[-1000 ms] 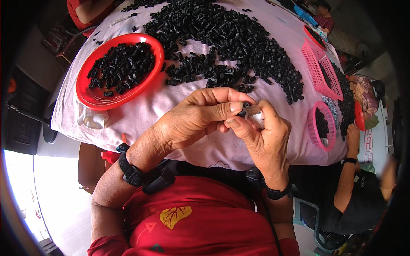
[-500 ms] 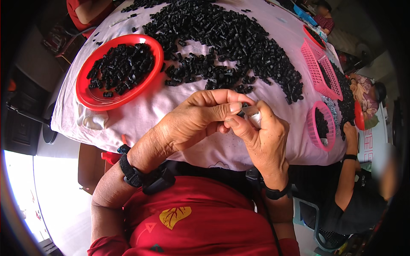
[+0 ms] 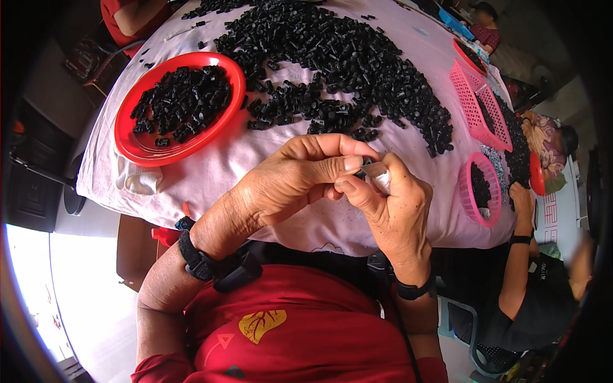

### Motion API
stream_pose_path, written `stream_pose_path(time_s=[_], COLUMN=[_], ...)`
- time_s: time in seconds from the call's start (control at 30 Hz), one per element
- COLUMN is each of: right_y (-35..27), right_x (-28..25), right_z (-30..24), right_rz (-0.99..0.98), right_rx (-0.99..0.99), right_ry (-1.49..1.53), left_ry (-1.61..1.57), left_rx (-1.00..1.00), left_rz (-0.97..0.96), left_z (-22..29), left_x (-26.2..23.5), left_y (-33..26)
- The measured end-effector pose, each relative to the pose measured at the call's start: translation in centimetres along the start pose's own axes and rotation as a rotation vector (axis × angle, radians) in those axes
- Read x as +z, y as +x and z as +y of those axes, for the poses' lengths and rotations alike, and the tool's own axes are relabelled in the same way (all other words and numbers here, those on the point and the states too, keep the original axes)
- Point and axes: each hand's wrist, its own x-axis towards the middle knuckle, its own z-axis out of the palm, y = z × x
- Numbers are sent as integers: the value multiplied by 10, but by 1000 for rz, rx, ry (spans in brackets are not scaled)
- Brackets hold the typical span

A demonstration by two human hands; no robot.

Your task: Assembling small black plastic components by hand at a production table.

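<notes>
My left hand (image 3: 287, 179) is closed, thumb and forefinger pinching a small black plastic part (image 3: 366, 161) that mostly hides behind the fingertips. Against it, my right hand (image 3: 402, 201) grips a small flat, greyish blade-like piece (image 3: 375, 169) with white on its lower side. Both hands meet above the pink cloth at the front of the table. Just beyond them spreads a big heap of black plastic parts (image 3: 338, 57). A red plate (image 3: 137, 153) with more of these parts in it stands to the left.
On the right are a pink rectangular basket (image 3: 469, 83) and a round pink basket (image 3: 468, 204) containing black parts. Another person's arm (image 3: 520, 223) reaches in at the right edge. A second person's sleeve (image 3: 115, 9) shows at the far left. Pink cloth (image 3: 255, 143) covers the table.
My hands stay nearly in place; the flat piece in my right hand has tilted slightly and shows more of its face. The person at the right has shifted a little.
</notes>
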Motion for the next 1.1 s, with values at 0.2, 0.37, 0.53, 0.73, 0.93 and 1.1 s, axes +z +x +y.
stream_pose_path(time_s=[0.2,0.37,0.53,0.73,0.93,1.1], right_y=[0,0,0,0,1,-1], right_x=[4,-2,-7,-5,-4,0], right_z=[-6,-8,-4,-5,-5,2], right_rz=[-26,14,26,9,7,48], right_rx=[24,-9,46,82,21,-19], right_ry=[80,165,29,126,58,40], left_ry=[-32,-45,-135,-155,-120,-119], left_rx=[3,-3,-1,-9,-24,-15], left_rz=[16,-3,-48,-99,-47,-70], left_z=[1,3,4,3,3,1], left_x=[2,3,-3,-3,0,-2], left_y=[-1,-2,-3,-3,-3,-2])
